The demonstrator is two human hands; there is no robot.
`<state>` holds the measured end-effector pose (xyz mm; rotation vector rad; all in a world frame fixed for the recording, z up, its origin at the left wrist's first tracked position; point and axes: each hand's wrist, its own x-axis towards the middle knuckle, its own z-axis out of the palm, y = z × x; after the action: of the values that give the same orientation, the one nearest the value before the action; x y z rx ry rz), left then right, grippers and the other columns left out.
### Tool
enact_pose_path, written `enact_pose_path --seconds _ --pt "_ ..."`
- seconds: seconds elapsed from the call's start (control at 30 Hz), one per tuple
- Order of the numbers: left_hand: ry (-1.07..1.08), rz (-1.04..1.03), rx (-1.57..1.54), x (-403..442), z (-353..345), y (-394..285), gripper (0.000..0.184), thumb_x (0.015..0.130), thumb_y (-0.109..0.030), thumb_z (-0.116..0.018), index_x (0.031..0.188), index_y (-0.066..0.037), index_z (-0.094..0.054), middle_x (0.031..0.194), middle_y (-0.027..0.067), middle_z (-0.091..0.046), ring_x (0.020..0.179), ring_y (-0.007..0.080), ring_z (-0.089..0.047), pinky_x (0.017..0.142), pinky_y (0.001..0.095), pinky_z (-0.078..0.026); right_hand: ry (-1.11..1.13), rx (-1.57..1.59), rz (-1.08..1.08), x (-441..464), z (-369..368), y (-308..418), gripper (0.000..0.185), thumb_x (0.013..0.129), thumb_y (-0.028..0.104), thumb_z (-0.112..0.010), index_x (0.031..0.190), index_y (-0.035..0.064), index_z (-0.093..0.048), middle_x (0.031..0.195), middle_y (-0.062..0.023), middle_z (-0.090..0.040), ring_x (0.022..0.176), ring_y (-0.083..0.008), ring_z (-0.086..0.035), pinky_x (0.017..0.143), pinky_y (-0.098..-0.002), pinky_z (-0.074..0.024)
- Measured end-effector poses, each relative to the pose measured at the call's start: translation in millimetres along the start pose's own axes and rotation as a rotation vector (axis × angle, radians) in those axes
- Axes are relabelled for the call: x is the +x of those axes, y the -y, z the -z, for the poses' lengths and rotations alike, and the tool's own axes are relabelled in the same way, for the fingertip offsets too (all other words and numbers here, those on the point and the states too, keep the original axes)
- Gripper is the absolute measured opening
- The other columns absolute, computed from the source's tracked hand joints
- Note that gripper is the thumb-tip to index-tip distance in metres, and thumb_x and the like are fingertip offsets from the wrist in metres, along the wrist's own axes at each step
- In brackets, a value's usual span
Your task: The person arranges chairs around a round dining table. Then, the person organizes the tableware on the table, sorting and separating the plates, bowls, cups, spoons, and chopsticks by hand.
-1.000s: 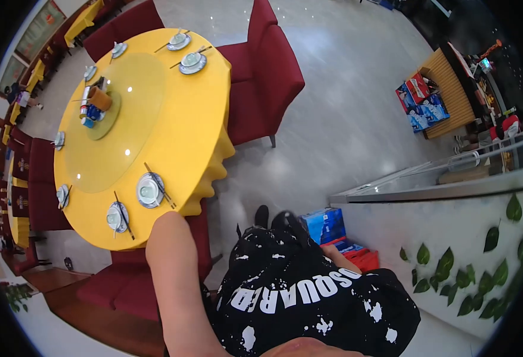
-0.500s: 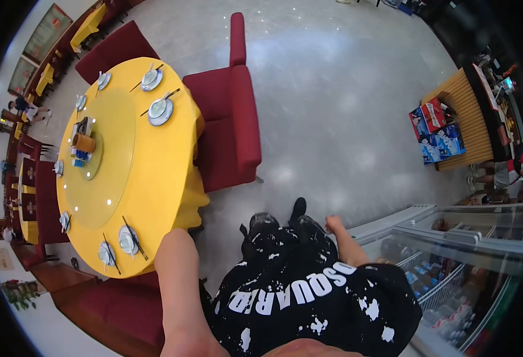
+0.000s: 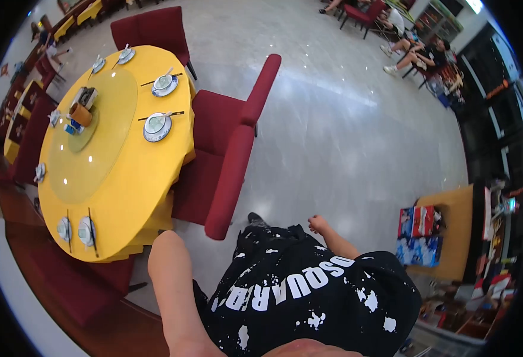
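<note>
My right hand hangs low in front of my body, above the grey floor. Its fingers are curled in, and nothing shows in them. Of my left arm only the upper part down to the bend is seen, beside the table; the left hand is out of sight. To the left stands a round table with a yellow cloth. Nearest on its right side, a dark red chair has its back towards the walkway. A bowl on a plate lies with chopsticks at the table's edge.
A glass turntable bears a brown pot and small boxes. Red and blue cartons stand against a wooden counter at right. Seated people are at the far right. Another red chair stands behind the table.
The view has moved forward and turned right. Table and chair now lie lower left, the counter and cartons lower right, and the glass-fronted fridge has mostly left the frame.
</note>
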<state>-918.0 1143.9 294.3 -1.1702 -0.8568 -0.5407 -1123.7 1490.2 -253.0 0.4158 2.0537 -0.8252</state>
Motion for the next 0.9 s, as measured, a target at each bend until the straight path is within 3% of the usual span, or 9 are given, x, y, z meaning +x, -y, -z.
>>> enact_pose_path --seconds 0.07,0.17,0.3,0.37,0.43,0.5,0.6,0.73,0.9 --pt "0.052 0.109 0.132 -30.1 -2.9 18.6 0.059 0.085 -0.028 -0.067 0.136 -0.004 -0.049 0.136 0.0172 -0.055 0.129 0.0343 -0.048 0.108 0.0541 -0.037 0.032 -0.061 0.044 55.4 30.2 18.3 0.03 0.087 0.022 -0.056 0.107 0.0004 -0.06 0.08 -0.0118 -0.066 0.057 -0.0179 -0.061 0.045 -0.0346 -0.0469" --pt "0.251 0.469 0.412 -94.2 -5.5 39.9 0.067 0.08 -0.028 -0.07 0.139 -0.005 -0.045 0.136 0.0193 -0.053 0.128 0.0365 -0.047 0.108 0.0545 -0.036 -0.255 -0.186 0.421 96.9 61.6 106.8 0.037 0.086 0.021 -0.058 0.113 -0.0028 -0.061 0.087 -0.0175 -0.068 0.075 -0.0286 -0.066 0.066 -0.0426 -0.0536" --pt "0.654 1.362 0.822 -226.3 -10.0 51.4 0.079 0.074 -0.028 -0.075 0.142 -0.007 -0.041 0.136 0.022 -0.05 0.128 0.0394 -0.046 0.108 0.0551 -0.035 -0.456 -0.492 1.094 53.8 86.7 314.3 0.06 0.079 0.018 -0.068 0.133 0.0006 -0.05 0.133 -0.0254 -0.053 0.124 -0.0416 -0.05 0.104 -0.0496 -0.0407" --pt "0.853 1.718 1.018 -297.5 -16.4 45.8 0.085 0.071 -0.028 -0.078 0.144 -0.008 -0.039 0.137 0.0234 -0.049 0.128 0.0408 -0.046 0.108 0.0554 -0.035 -0.529 -0.733 1.409 6.1 97.0 417.1 0.077 0.072 0.016 -0.076 0.141 0.0036 -0.043 0.148 -0.0231 -0.04 0.136 -0.0423 -0.037 0.112 -0.0514 -0.0316" --pt "1.065 1.913 1.25 -352.3 -24.6 39.1 0.091 0.069 -0.027 -0.08 0.146 -0.009 -0.037 0.137 0.0247 -0.048 0.127 0.0423 -0.045 0.108 0.0557 -0.034 -0.402 -0.984 1.661 -8.9 96.5 493.9 0.088 0.067 0.016 -0.08 0.145 0.0051 -0.039 0.15 -0.0206 -0.036 0.14 -0.0411 -0.031 0.115 -0.0535 -0.0262" --pt "1.168 2.002 1.429 -390.6 -35.1 45.3 0.097 0.066 -0.027 -0.083 0.148 -0.009 -0.034 0.137 0.0261 -0.046 0.127 0.0437 -0.045 0.108 0.056 -0.034 -0.163 -1.194 1.803 0.6 89.4 544.5 0.089 0.065 0.017 -0.082 0.143 0.0067 -0.042 0.147 -0.0184 -0.04 0.14 -0.0379 -0.033 0.115 -0.0531 -0.026" --pt "1.093 2.074 1.61 -435.4 -34.8 74.7 0.103 0.062 -0.027 -0.085 0.15 -0.011 -0.034 0.135 0.0249 -0.048 0.125 0.0426 -0.047 0.106 0.0541 -0.036 0.096 -1.305 2.019 32.1 59.6 581.1 0.072 0.063 0.02 -0.081 0.128 0.0091 -0.052 0.126 -0.0131 -0.056 0.125 -0.0326 -0.048 0.103 -0.0499 -0.0372" --pt "1.108 2.124 1.704 -485.4 -18.7 103.2 0.079 0.062 -0.022 -0.082 0.134 -0.014 -0.05 0.115 0.0126 -0.065 0.101 0.0332 -0.065 0.086 0.0464 -0.052 0.428 -1.37 2.054 48.1 33.3 599.8 0.05 0.061 0.022 -0.08 0.106 0.0098 -0.059 0.099 -0.008 -0.066 0.098 -0.0285 -0.064 0.082 -0.0458 -0.048" --pt "1.045 2.158 1.705 -483.6 -21.7 117.6 0.057 0.067 -0.019 -0.075 0.121 -0.013 -0.058 0.097 0.0139 -0.07 0.086 0.0346 -0.069 0.074 0.0463 -0.055 0.608 -1.279 2.198 57.1 37.5 612.7 0.034 0.063 0.02 -0.075 0.092 0.0099 -0.061 0.084 -0.0081 -0.067 0.08 -0.0284 -0.068 0.073 -0.0415 -0.0502"
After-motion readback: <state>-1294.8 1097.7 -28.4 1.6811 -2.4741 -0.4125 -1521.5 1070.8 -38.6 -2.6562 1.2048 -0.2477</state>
